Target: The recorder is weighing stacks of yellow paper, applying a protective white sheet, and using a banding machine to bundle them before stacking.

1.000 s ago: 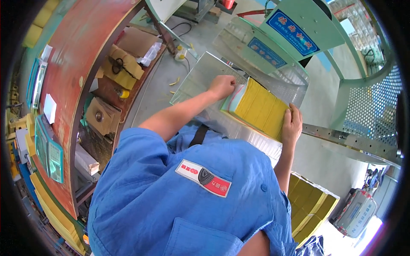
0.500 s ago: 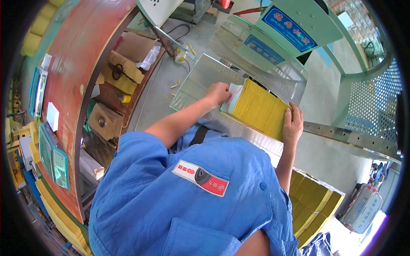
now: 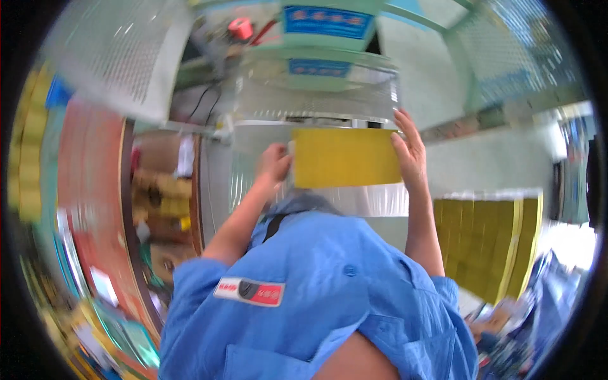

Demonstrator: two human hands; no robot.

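A stack of yellow paper (image 3: 347,157) lies crosswise between my hands, in front of the machine's clear guard (image 3: 316,88). At its left end my left hand (image 3: 275,163) is closed, with the curled fingers against the edge; a whitish strip shows there, blurred. My right hand (image 3: 411,155) holds the right end, its thumb at the top corner and its fingers stretched along the outer side. Whether the stack rests on the pale metal bed below it or is slightly raised, I cannot tell.
To the left stands a red-brown table (image 3: 95,190) with a shelf of cardboard and yellow pieces beside it. Several yellow bundles (image 3: 478,244) are stacked at the right, near my forearm. A perforated metal panel (image 3: 126,57) rises at the far left. A pink spool (image 3: 240,28) sits at the back.
My view has turned, so the stack and machine now appear level instead of slanted. Both hands stay at the stack's ends. The white piece at its left end shows less now.
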